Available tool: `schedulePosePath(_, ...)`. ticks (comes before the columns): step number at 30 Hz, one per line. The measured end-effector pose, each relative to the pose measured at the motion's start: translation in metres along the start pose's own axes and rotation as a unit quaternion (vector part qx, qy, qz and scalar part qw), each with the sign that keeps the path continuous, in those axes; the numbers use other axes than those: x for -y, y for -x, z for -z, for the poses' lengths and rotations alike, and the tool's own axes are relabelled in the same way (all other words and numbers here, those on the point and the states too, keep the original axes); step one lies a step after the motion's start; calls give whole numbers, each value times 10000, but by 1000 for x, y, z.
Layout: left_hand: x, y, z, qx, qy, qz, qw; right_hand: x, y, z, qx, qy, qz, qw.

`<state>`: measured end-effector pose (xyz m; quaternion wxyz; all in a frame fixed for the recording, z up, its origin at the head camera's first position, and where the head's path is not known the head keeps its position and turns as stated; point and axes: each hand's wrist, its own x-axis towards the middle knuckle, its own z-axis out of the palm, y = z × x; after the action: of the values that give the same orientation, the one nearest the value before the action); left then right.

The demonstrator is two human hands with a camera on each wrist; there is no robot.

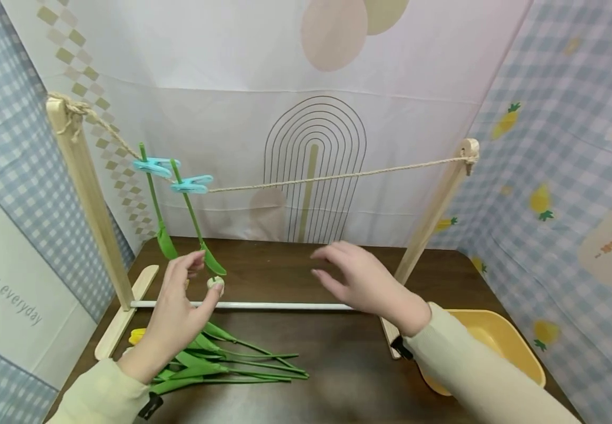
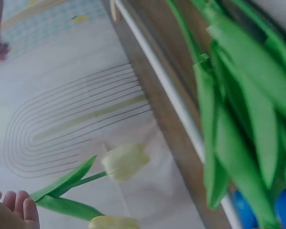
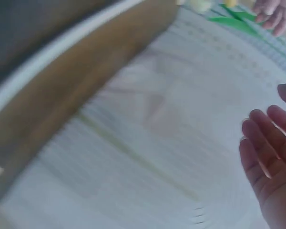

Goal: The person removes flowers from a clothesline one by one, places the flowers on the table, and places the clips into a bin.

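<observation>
Two artificial tulips hang upside down from a rope (image 1: 338,176), their stems clipped by light-blue clothespins (image 1: 192,185). The nearer one has a white bloom (image 2: 126,162); the other shows a yellow bloom (image 2: 114,223). My left hand (image 1: 181,297) is at the nearer tulip, fingertips right by its green leaf (image 1: 213,262) and thumb overlapping the bloom in the head view. Its fingers are loosely bent, with a wide gap to the thumb. My right hand (image 1: 361,282) hovers in the air right of centre, fingers relaxed and nothing between them.
More tulips (image 1: 200,368) lie on the dark table below my left hand. Wooden posts (image 1: 94,218) hold the rope at both ends, joined low down by a white rod (image 1: 285,305). A yellow basin (image 1: 536,368) stands at the right, partly behind my right sleeve.
</observation>
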<state>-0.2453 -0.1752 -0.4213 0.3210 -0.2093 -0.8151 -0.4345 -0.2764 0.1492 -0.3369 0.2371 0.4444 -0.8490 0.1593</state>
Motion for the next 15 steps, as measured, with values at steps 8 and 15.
schedulePosePath(8, -5, -17, 4, -422, 111, -139, 9990, 29, -80, 22, -1045, -82, 1255, 9865)
schedulePosePath(15, -6, -31, 6, -304, 87, 73, 9995, 51, -125, 16, -1663, 532, 1557, 9723)
